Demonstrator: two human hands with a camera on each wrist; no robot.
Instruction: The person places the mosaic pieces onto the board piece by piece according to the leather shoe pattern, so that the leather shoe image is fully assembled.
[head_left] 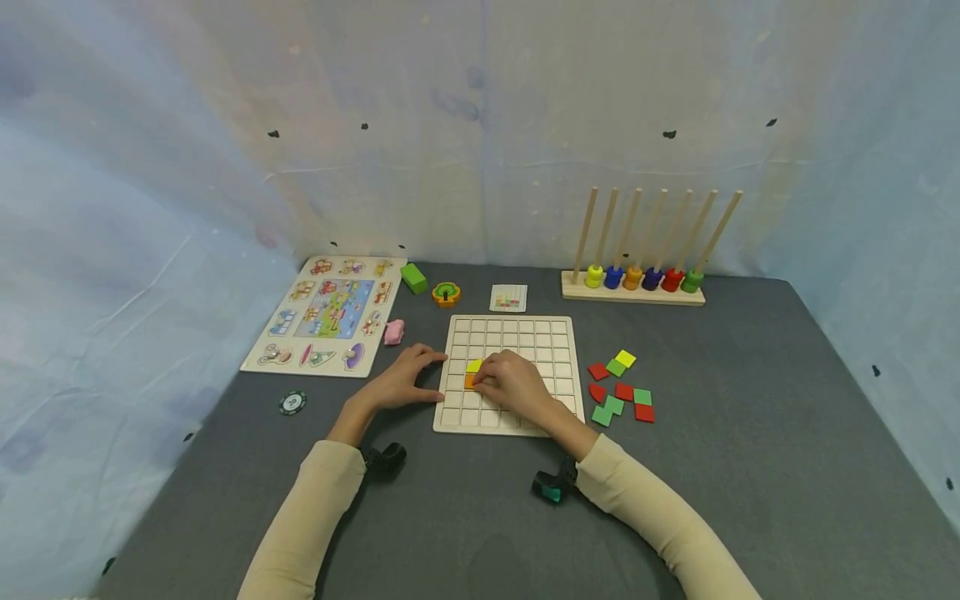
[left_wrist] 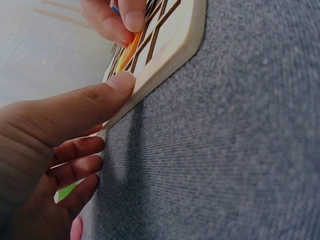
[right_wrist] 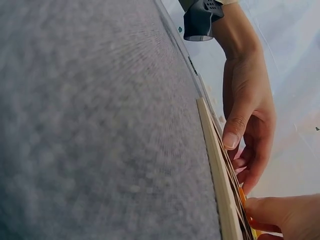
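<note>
A wooden grid board [head_left: 551, 354] lies flat on the dark table. My left hand [head_left: 401, 382] touches the board's left edge, its thumb and fingers spread apart along it. In the left wrist view, the thumb [left_wrist: 95, 102] presses on the rim near a corner. Over the left part of the grid, my right hand [head_left: 516, 385] pinches an orange square tile [head_left: 469, 382] at the board's surface. A yellow tile [head_left: 473, 366] sits on the grid just beyond the orange one. The right fingertips hide part of the orange tile.
Right of the board lie loose red tiles [head_left: 644, 413], green tiles [head_left: 602, 416] and a yellow tile [head_left: 626, 358]. Behind stand a pattern card [head_left: 508, 298] and a peg rack [head_left: 633, 293]. Leftward are a picture puzzle [head_left: 360, 337], pink pig [head_left: 393, 332], green block [head_left: 413, 278], tree piece [head_left: 446, 293] and chip [head_left: 292, 403].
</note>
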